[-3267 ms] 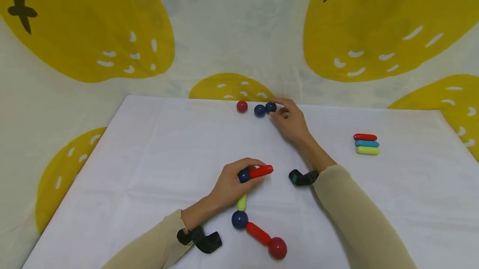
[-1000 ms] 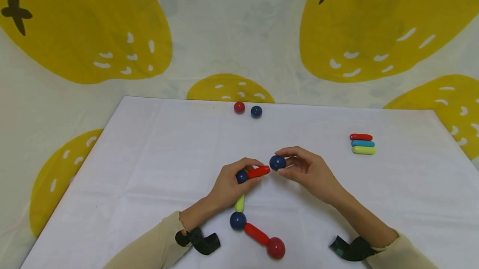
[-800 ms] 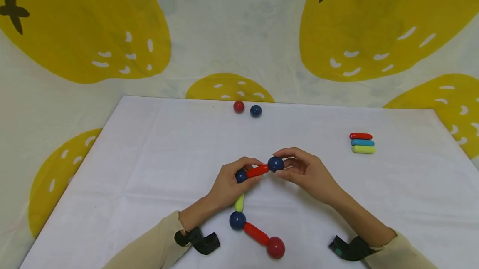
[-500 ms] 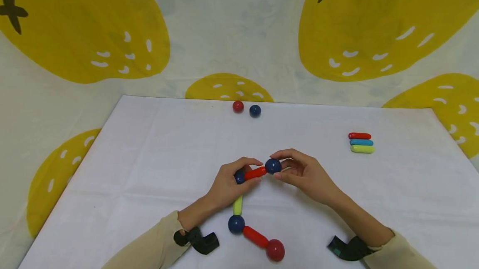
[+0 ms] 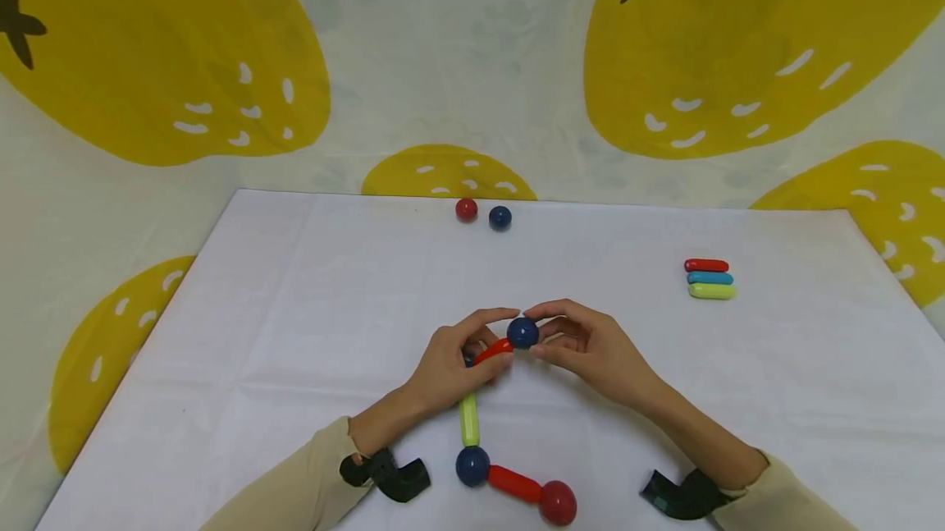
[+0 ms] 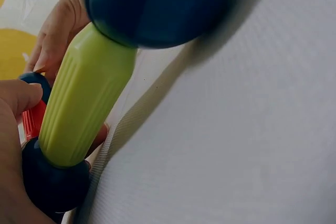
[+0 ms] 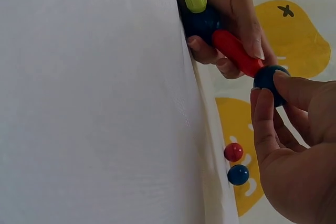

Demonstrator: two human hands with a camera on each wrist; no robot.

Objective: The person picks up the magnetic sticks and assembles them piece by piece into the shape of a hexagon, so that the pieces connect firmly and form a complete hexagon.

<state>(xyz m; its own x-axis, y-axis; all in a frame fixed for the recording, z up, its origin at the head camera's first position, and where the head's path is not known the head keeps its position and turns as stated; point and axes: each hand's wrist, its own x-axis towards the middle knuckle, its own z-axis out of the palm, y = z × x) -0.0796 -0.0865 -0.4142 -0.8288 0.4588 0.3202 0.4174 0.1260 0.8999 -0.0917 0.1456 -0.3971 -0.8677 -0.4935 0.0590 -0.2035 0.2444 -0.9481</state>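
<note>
My left hand [image 5: 446, 363] grips a chain of magnetic-looking rods and balls at a dark blue ball [image 7: 202, 22], its thumb over the red rod [image 7: 236, 53]. My right hand [image 5: 601, 350] pinches another blue ball [image 5: 522, 332] between thumb and fingers, right at that rod's end. From the gripped ball, a yellow-green rod [image 5: 469, 420] runs toward the front to a third blue ball [image 5: 472, 465]. A second red rod [image 5: 515, 483] links this to a red ball [image 5: 557, 503] at the front. In the head view, fingers mostly hide the gripped ball.
Near the back edge of the white table [image 5: 332, 268] lie a loose red ball [image 5: 466, 209] and a loose blue ball [image 5: 499, 218]. A red rod [image 5: 706, 265], a light blue rod [image 5: 709, 277] and a yellow-green rod [image 5: 712, 291] lie side by side at right.
My right hand has taken a blue ball from the back row and brought it against the red rod's end. Both have since shifted left, and the front part of the chain has swung slightly.
</note>
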